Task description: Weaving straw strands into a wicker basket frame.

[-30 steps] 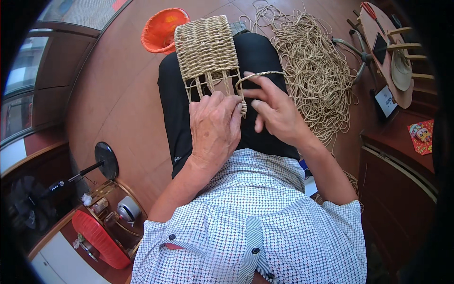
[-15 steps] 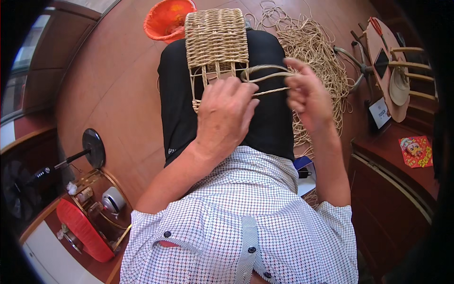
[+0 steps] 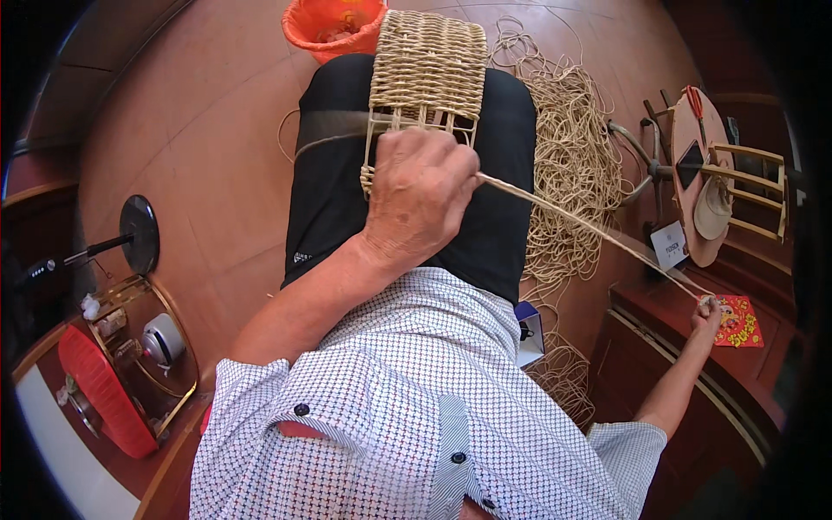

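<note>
A woven basket-like piece (image 3: 429, 65) of tan twisted cord lies across my thighs, its far part densely woven and its near part showing bare uprights. My left hand (image 3: 420, 186) is closed over the open near end and hides much of it. From under its fingers a tan cord (image 3: 589, 227) runs taut out to the right. At the cord's far end, my right hand (image 3: 707, 314) is closed on it with the arm stretched wide. A blurred loop of cord (image 3: 334, 139) crosses my left thigh beside the piece.
A large heap of loose cord (image 3: 576, 165) lies on the floor to my right. Beyond it a round stool (image 3: 706, 238) bears scissors, a phone and a cap. An orange-lined bin (image 3: 303, 35) stands at the far left; a fan base (image 3: 143, 234) is nearer on that side.
My right hand has swung from beside the woven piece far out to the right, drawing the cord straight. The left hand stays at the piece's near end. The head view has shifted slightly.
</note>
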Motion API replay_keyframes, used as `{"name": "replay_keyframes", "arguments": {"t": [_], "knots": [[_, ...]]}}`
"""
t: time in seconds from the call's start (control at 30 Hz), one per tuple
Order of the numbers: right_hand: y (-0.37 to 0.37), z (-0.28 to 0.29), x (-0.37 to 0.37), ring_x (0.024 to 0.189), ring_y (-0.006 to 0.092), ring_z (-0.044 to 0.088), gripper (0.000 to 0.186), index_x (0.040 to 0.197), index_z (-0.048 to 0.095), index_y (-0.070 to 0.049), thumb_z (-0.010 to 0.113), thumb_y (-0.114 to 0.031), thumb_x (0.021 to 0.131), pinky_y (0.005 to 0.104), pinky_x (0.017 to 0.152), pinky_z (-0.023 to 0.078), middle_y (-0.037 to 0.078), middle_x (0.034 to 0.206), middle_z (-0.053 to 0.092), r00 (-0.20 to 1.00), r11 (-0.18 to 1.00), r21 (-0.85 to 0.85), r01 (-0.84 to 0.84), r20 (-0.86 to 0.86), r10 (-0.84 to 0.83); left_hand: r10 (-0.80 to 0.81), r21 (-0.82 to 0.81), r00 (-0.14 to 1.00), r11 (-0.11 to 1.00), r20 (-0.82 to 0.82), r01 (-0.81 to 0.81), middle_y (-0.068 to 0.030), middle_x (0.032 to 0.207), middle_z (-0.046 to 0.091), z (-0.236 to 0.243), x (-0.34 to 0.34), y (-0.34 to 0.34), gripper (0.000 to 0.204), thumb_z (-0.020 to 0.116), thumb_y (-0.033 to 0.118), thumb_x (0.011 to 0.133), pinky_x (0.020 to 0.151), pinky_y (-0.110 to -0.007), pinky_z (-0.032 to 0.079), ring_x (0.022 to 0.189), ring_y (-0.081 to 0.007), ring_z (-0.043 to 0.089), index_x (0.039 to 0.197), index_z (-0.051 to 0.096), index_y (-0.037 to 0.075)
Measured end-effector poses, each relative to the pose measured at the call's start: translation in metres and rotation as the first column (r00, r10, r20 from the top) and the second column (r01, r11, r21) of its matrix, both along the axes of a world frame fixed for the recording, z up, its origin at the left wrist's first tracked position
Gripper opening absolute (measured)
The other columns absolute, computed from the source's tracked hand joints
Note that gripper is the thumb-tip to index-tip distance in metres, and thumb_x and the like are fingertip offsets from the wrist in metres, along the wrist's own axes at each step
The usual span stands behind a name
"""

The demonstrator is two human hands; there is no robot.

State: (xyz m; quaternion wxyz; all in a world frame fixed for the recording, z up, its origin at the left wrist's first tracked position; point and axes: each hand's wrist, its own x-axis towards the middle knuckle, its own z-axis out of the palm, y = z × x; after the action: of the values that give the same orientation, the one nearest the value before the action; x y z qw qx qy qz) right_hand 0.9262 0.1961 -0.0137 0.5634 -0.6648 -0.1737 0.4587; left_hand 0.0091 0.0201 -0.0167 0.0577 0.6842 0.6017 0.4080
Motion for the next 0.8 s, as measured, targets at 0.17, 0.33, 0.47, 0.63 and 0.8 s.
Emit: {"name": "replay_keyframes", "arguments": {"t": [0.17, 0.33, 0.47, 0.63, 0.8], "knots": [[-0.001, -0.069, -0.071, 0.082, 0.0145, 0.070, 0.022, 0.127, 0.069, 0.000, 0.074, -0.012, 0.109, 0.0203, 0.062, 0.056, 0.011, 0.106, 0.074, 0.974, 0.979, 0.003, 0.204, 0.100, -0.203, 0.072, -0.082, 0.997, 0.994, -0.034, -0.075, -0.0025, 0.089, 0.070, 0.015, 0.003, -0.001, 0.012, 0.084, 0.013, 0.093, 0.091, -0.045, 0.044, 0.093, -0.0278, 0.066, 0.091, 0.072, 0.011], [-0.008, -0.058, -0.250, 0.119, 0.0227, 0.073, 0.041, 0.147, 0.068, -0.003, 0.075, -0.021, 0.111, 0.0331, 0.092, 0.062, 0.011, 0.129, 0.076, 0.899, 0.998, 0.021, -0.053, 0.435, 0.039, 0.111, -0.177, 0.992, 0.977, -0.062, -0.120, -0.0021, 0.086, 0.068, 0.017, -0.012, -0.004, 0.014, 0.084, 0.015, 0.095, 0.087, -0.043, 0.042, 0.088, -0.0258, 0.063, 0.092, 0.071, 0.011], [-0.090, 0.007, -0.581, 0.097, 0.0083, 0.066, 0.033, 0.139, 0.078, -0.008, 0.073, -0.004, 0.107, 0.0266, 0.085, 0.055, 0.001, 0.131, 0.078, 0.420, 0.702, 0.043, -0.711, 0.827, 0.375, 0.138, -0.191, 0.987, 0.970, -0.077, -0.151, -0.0027, 0.086, 0.067, 0.019, -0.017, -0.008, 0.015, 0.084, 0.016, 0.095, 0.087, -0.043, 0.042, 0.087, -0.0263, 0.062, 0.092, 0.070, 0.010], [-0.140, -0.004, -0.712, 0.092, 0.0276, 0.080, 0.039, 0.142, 0.072, -0.006, 0.077, -0.002, 0.104, 0.0353, 0.077, 0.063, 0.013, 0.124, 0.080, 0.278, 0.383, 0.034, -0.923, 0.747, 0.604, 0.108, -0.196, 0.991, 0.973, -0.077, -0.121, -0.0035, 0.086, 0.067, 0.018, -0.015, -0.006, 0.016, 0.084, 0.018, 0.095, 0.086, -0.044, 0.042, 0.087, -0.0264, 0.062, 0.092, 0.070, 0.010], [-0.131, -0.031, -0.713, 0.094, 0.0291, 0.081, 0.022, 0.125, 0.077, -0.004, 0.078, -0.006, 0.103, 0.0382, 0.079, 0.064, 0.016, 0.113, 0.080, 0.229, 0.298, 0.104, -0.949, 0.875, 0.426, 0.107, -0.200, 0.991, 0.972, -0.078, -0.121, -0.0039, 0.086, 0.066, 0.020, -0.016, -0.006, 0.016, 0.084, 0.017, 0.095, 0.086, -0.044, 0.042, 0.087, -0.0268, 0.062, 0.092, 0.070, 0.010]]}}
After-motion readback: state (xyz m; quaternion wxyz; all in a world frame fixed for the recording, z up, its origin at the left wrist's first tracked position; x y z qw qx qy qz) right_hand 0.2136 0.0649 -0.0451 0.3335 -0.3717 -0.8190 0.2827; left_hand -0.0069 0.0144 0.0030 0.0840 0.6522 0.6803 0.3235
